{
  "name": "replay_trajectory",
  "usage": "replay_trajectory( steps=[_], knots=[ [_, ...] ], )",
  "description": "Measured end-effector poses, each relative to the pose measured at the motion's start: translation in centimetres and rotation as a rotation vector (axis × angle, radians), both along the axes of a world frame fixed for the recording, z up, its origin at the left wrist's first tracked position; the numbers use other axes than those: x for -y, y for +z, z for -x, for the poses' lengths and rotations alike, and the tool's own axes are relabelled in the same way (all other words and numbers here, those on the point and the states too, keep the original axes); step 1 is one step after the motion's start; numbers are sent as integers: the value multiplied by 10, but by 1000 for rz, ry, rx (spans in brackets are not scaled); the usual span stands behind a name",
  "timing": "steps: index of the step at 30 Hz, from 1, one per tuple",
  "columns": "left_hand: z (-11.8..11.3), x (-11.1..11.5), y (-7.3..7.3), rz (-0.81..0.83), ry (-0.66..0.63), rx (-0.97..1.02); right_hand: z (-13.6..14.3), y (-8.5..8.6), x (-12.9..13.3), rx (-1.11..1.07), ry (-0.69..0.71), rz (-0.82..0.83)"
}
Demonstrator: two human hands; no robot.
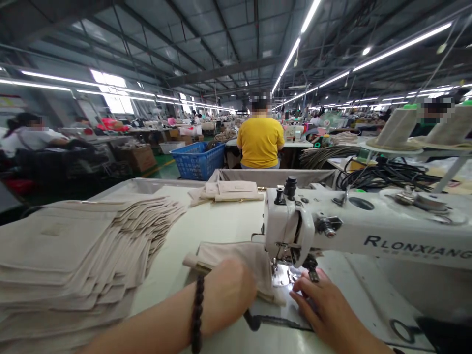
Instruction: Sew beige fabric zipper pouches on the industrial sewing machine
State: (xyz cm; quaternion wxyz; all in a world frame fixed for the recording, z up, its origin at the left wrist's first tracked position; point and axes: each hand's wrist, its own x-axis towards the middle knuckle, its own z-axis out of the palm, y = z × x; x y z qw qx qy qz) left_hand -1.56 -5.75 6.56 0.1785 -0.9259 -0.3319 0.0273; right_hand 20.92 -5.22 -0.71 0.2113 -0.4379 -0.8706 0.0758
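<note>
My left hand [229, 286], with a dark beaded bracelet [197, 314] on its wrist, is over a beige fabric piece [232, 253] on the sewing table. Motion blurs it and its fingers are hidden, so its grip does not show. The fabric lies just left of the sewing machine's [285, 231] lit needle area, with its right edge by the presser foot [283, 276]. To the right of the foot is my right hand [320, 302], its fingers bent and thumb apart from them. I see nothing held in it.
Overlapping beige fabric panels [77, 246] cover the table's left side. More folded pieces [236, 191] lie behind the work area. Thread cones [396, 128] stand at right. Beyond the table are a blue basket [199, 160] and a seated person in yellow [260, 142].
</note>
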Motion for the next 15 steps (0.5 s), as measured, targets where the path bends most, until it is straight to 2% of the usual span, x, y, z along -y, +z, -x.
replay_trajectory(
  steps=[2,4,6,7,9,11,13,15],
  knots=[
    [15,5,33,47,136,39,2,2,0,20,-5,21],
    [28,-2,67,16,304,137,4,2,0,28,-14,16],
    [33,-23,92,-99,413,248,5,1,-2,28,-16,-9],
    [32,-37,98,-157,436,306,4,1,-3,25,-13,-23],
    [25,-65,99,-178,448,334,3,1,-4,12,-11,-48],
    [14,-82,89,-150,435,318,1,2,-4,-14,-19,-82],
    [8,-77,77,-124,398,297,-2,2,-2,-36,-7,-115],
    [13,-53,71,-116,333,279,-4,0,-1,-62,25,-144]
  ],
)
